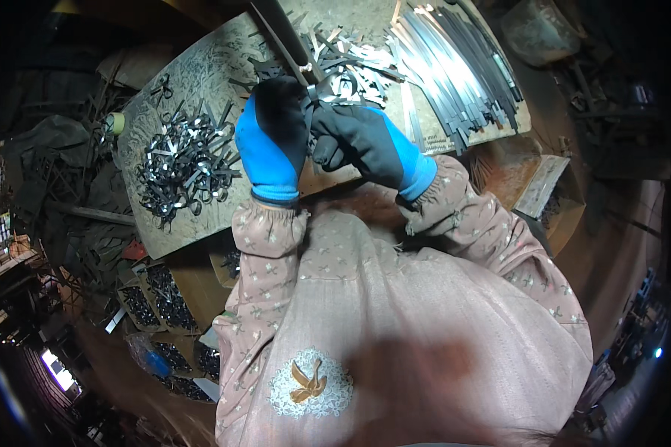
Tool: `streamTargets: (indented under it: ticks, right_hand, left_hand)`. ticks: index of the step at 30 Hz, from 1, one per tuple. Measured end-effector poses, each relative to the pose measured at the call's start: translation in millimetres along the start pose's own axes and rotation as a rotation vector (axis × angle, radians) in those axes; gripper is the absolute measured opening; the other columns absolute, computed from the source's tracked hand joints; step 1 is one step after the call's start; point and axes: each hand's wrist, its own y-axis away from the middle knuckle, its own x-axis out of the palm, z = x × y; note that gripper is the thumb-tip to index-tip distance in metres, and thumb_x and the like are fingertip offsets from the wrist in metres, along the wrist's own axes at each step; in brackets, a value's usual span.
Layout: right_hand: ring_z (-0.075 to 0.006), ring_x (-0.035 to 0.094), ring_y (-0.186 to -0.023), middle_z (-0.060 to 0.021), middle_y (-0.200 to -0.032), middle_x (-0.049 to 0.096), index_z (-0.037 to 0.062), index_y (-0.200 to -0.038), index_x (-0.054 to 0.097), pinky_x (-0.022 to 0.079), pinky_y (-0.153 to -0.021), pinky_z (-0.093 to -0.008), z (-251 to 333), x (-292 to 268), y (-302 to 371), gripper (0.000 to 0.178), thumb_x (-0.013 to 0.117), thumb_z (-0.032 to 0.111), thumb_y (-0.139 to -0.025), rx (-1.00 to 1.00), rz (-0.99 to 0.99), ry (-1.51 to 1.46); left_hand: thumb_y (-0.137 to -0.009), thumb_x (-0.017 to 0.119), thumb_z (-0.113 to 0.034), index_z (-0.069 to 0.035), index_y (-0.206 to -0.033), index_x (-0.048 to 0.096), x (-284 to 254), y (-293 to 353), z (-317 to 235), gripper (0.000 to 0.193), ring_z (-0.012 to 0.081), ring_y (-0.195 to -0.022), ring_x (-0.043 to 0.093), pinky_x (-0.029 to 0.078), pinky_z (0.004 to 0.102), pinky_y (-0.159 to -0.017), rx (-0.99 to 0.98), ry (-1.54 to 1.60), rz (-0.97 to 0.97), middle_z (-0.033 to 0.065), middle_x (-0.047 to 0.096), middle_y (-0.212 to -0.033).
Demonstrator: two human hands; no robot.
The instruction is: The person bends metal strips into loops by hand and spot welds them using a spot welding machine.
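My left hand (272,141) and my right hand (369,141) are close together at the table's near edge, both in blue gloves with black palms and fingers. A thin metal strip (323,91), partly curled and shiny, shows at the fingertips of my right hand, which is closed on it. The left hand's fingers are bent beside it; what they grip is hidden. Just beyond both hands, a long dark metal bar tool (294,41) with a thin blade-like edge runs up and away. Loose cut strips (354,63) lie right behind the hands.
Long flat metal strips (455,71) lie in a row at the table's far right. Bent strip pieces (190,160) form a heap on the left of the worn table (138,141). Boxes of small dark parts (168,298) stand below left. A wooden-edged tray (542,186) sits at right.
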Motion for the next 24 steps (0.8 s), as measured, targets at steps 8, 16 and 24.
streamTargets:
  ticks: [8,16,24]
  right_hand:
    - [-0.031,0.064,-0.082,-0.0162,-0.087,0.063,0.0018,-0.107,0.059,0.051,-0.073,-0.035,-12.7,-10.3,-29.9,0.019,0.057,0.004,-0.088,-0.005,-0.059,-0.03]
    - [-0.0301,0.065,-0.082,-0.015,-0.091,0.064,0.002,-0.114,0.06,0.052,-0.074,-0.0347,-12.1,-13.3,-35.0,0.026,0.056,0.004,-0.088,0.076,-0.034,-0.075]
    - [-0.0228,0.064,-0.096,-0.0141,-0.107,0.064,0.0048,-0.132,0.056,0.052,-0.085,-0.0326,-40.0,-18.9,-15.3,0.038,0.054,0.015,-0.096,-0.27,-0.166,0.294]
  left_hand:
    - [-0.091,0.059,-0.025,-0.007,-0.092,0.068,15.6,-25.3,22.5,0.02,0.0374,-0.081,0.067,0.052,0.0427,-0.071,-0.139,0.071,0.007,0.0158,0.068,-0.086]
    - [-0.083,0.063,-0.019,-0.005,-0.087,0.068,15.8,-37.9,46.9,0.015,0.0377,-0.079,0.066,0.053,0.0425,-0.069,0.042,-0.052,0.157,0.0168,0.069,-0.087]
    - [-0.081,0.07,-0.013,-0.006,-0.093,0.07,-2.6,-21.0,36.6,0.014,0.0364,-0.08,0.067,0.053,0.0396,-0.067,-0.017,0.101,0.141,0.0156,0.07,-0.087]
